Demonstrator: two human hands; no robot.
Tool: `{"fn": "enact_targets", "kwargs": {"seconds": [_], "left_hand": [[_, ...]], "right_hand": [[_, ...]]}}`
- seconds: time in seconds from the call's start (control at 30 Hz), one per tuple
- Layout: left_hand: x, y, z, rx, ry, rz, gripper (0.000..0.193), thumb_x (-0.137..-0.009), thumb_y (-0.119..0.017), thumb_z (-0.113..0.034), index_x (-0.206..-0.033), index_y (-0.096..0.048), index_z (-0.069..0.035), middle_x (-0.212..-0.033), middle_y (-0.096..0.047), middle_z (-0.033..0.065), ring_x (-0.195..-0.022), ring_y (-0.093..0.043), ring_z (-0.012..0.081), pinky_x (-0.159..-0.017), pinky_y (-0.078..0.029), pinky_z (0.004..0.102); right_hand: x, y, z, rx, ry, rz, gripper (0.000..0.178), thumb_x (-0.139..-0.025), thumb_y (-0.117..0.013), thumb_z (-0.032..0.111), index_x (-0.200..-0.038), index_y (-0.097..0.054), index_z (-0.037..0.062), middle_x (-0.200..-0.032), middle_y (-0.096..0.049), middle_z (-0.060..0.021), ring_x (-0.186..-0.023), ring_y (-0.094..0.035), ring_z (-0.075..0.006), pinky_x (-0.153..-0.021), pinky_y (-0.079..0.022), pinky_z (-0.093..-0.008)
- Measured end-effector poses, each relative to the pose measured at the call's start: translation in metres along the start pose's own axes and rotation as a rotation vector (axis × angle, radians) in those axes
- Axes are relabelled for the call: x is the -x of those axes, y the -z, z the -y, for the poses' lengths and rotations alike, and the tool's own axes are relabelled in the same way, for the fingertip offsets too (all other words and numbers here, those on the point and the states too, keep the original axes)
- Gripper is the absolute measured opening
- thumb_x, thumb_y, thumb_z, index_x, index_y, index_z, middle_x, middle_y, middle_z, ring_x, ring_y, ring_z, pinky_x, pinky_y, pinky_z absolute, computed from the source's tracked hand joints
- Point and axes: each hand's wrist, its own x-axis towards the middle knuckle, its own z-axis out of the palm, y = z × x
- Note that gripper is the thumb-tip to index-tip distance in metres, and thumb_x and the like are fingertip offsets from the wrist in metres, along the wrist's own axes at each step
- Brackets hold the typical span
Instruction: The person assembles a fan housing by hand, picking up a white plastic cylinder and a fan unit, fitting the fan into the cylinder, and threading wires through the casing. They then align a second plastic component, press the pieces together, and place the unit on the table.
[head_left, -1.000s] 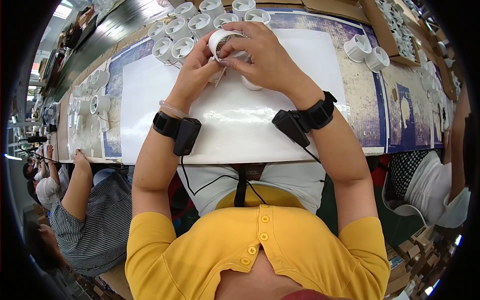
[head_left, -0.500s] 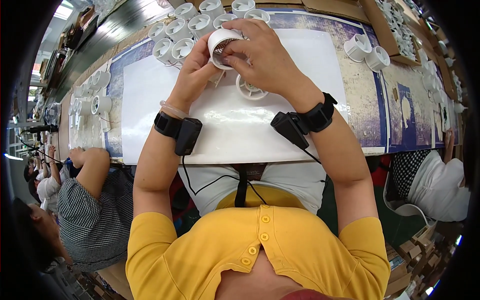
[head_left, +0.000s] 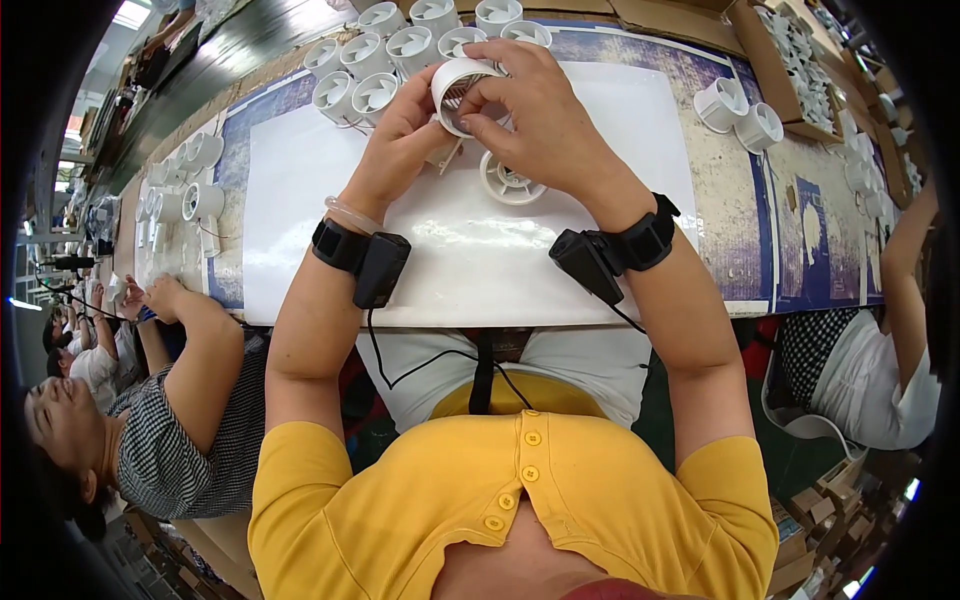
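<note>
Over the far part of the white sheet (head_left: 440, 265), my left hand (head_left: 396, 150) grips a white cylindrical housing (head_left: 464, 70) by its side, tilted so that its open end faces me. Fine ribs show inside the opening. My right hand (head_left: 548, 125) curls over the opposite side, thumb and fingers at the rim and partly inside the opening. Whether those fingertips pinch a small part inside cannot be made out. Below the housing, a thin white piece (head_left: 450, 158) sticks out near my left palm. A white round part with an open frame (head_left: 496, 186) lies on the sheet beneath my right hand.
Several white fan units (head_left: 410, 45) stand clustered behind my hands. Two more units (head_left: 720, 105) sit at the right, near a cardboard box (head_left: 780, 70) of small white parts. Further units (head_left: 203, 203) line the left. Co-workers (head_left: 200, 440) sit on both sides.
Both my hands and the housing have shifted slightly right. The left co-worker's head has turned and lifted, and the right co-worker's arm has risen.
</note>
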Motion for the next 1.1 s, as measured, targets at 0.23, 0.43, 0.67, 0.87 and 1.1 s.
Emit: {"fn": "enact_targets", "kwargs": {"seconds": [0.23, 0.43, 0.67, 0.87, 1.1], "left_hand": [[-0.001, -0.001, 0.000, 0.010, -0.017, 0.004, 0.056, -0.085, -0.051, 0.001, -0.138, -0.033, -0.002, -0.124, -0.051, 0.0081, -0.110, -0.052, 0.0144, -0.090, -0.046, 0.0279], [-0.001, -0.001, -0.004, 0.089, 0.060, 0.014, 0.056, -0.086, -0.050, 0.002, -0.139, -0.032, -0.002, -0.124, -0.052, 0.0104, -0.110, -0.054, 0.0167, -0.089, -0.048, 0.0298], [0.000, -0.001, -0.014, 0.125, 0.138, -0.036, 0.053, -0.087, -0.050, 0.002, -0.138, -0.034, -0.002, -0.117, -0.056, 0.0103, -0.102, -0.059, 0.0178, -0.085, -0.052, 0.0299], [0.001, 0.000, -0.013, 0.037, 0.128, -0.041, 0.052, -0.087, -0.050, -0.001, -0.137, -0.035, -0.002, -0.113, -0.058, 0.0090, -0.096, -0.062, 0.0162, -0.083, -0.052, 0.0284], [0.000, 0.000, -0.009, 0.005, 0.100, -0.037, 0.053, -0.086, -0.051, -0.001, -0.137, -0.035, -0.002, -0.114, -0.057, 0.0085, -0.097, -0.061, 0.0159, -0.083, -0.052, 0.0281]], "right_hand": [[0.001, -0.010, 0.000, -0.061, -0.068, -0.009, 0.012, -0.077, -0.066, 0.014, -0.086, -0.071, 0.0066, -0.127, -0.054, -0.0106, -0.121, -0.041, -0.0335, -0.102, -0.035, -0.0412], [0.001, -0.004, 0.001, -0.076, -0.174, 0.111, 0.014, -0.078, -0.066, 0.015, -0.088, -0.071, 0.0074, -0.129, -0.053, -0.0098, -0.127, -0.036, -0.0337, -0.105, -0.032, -0.0421], [0.002, 0.007, -0.006, -0.032, 0.072, 0.083, 0.014, -0.076, -0.065, 0.014, -0.089, -0.072, 0.0106, -0.128, -0.054, -0.0095, -0.126, -0.038, -0.0336, -0.105, -0.033, -0.0428], [0.001, 0.003, -0.004, -0.052, 0.030, 0.060, 0.016, -0.075, -0.065, 0.013, -0.090, -0.070, 0.0109, -0.127, -0.055, -0.0092, -0.124, -0.040, -0.0331, -0.104, -0.033, -0.0431], [0.000, -0.003, -0.002, -0.028, 0.035, 0.000, 0.012, -0.075, -0.067, 0.012, -0.086, -0.067, 0.0092, -0.124, -0.056, -0.0088, -0.121, -0.043, -0.0321, -0.101, -0.036, -0.0421]]}}
